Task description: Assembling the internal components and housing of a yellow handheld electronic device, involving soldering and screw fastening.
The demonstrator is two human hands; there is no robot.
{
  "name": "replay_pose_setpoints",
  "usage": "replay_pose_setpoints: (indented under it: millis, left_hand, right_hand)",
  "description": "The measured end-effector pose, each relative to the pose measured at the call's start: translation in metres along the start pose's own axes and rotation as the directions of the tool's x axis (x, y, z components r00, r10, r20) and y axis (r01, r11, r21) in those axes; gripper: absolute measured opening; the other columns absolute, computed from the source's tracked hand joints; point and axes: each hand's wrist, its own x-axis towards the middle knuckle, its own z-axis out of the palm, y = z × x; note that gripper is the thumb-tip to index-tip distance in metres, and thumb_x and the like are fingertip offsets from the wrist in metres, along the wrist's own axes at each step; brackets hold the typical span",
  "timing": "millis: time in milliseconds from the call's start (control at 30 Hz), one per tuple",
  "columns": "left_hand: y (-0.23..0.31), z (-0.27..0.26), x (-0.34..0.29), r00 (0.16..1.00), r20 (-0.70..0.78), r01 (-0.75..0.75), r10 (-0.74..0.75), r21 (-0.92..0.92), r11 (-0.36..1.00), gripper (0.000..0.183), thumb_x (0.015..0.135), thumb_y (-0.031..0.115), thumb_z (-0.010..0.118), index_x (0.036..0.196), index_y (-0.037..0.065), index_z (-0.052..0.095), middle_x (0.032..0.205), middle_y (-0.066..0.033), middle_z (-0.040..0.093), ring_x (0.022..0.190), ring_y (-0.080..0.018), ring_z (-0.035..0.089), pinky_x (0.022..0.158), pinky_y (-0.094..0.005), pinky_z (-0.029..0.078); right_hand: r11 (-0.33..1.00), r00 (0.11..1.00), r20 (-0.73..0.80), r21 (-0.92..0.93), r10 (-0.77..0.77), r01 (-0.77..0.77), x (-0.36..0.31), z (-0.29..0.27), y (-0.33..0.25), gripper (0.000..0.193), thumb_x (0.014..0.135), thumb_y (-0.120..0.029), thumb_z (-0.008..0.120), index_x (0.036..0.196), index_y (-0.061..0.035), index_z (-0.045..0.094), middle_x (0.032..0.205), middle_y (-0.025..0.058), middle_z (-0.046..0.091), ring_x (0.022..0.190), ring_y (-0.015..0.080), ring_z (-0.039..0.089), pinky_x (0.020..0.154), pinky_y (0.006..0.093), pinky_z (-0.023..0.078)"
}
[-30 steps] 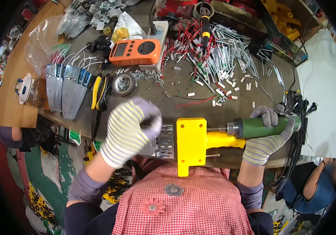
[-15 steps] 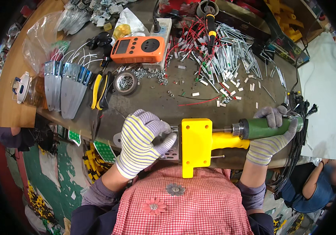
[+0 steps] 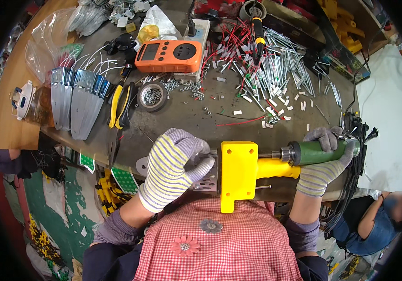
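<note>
My right hand (image 3: 325, 161), in a striped glove, is wrapped round a green electric screwdriver (image 3: 320, 153) lying nearly level. Its shaft points left, meeting the right side of a yellow plastic housing (image 3: 239, 171) with a yellow handle (image 3: 277, 169). A long screw (image 3: 263, 187) sticks out of the housing below that handle. Against the housing's left side sits a slotted metal plate (image 3: 208, 183). My left hand (image 3: 175, 168), gloved too, is closed at this plate, thumb and fingers bent together beside the housing; what they pinch is hidden.
Beyond my hands are loose long screws (image 3: 280, 61), an orange meter (image 3: 168, 56), a tape roll holding nuts (image 3: 152, 97), yellow-handled pliers (image 3: 119, 107) and metal blades with white wires (image 3: 85, 105). Black cables (image 3: 358, 150) hang at the right edge. Another person (image 3: 374, 225) sits lower right.
The view has shifted slightly, and the yellow housing appears a little farther right. Both hands keep the same hold, with the screwdriver still lined up with the housing.
</note>
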Motion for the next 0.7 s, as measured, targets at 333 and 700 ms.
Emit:
replay_pose_setpoints:
  millis: [333,700]
  left_hand:
    - [-0.0025,-0.0027,-0.0044,0.996,0.02,-0.085,0.084,0.06,0.995,0.023,0.07,0.018,0.082,0.09,0.01,0.073,0.081,-0.006,0.065,0.077,-0.0264,0.062,0.069,-0.0387,0.049]
    - [-0.0011,0.0026,-0.0037,0.995,-0.048,-0.082,0.085,0.056,0.995,0.021,0.065,0.013,0.083,0.085,0.012,0.074,0.073,-0.0021,0.057,0.069,-0.0217,0.056,0.063,-0.0352,0.046]
  right_hand:
    - [1.0,1.0,-0.017,-0.015,0.0,-0.001,-0.0004,-0.0031,-0.0018,0.032,0.091,-0.035,0.067,0.102,-0.0064,0.058,0.061,-0.0057,0.036,0.054,0.0102,0.037,0.092,0.0339,0.048]
    - [0.999,1.0,-0.001,0.04,0.012,-0.012,0.0005,-0.0003,0.0009,0.031,0.09,-0.035,0.068,0.098,-0.0068,0.057,0.062,-0.0049,0.036,0.053,0.0106,0.037,0.09,0.0343,0.049]
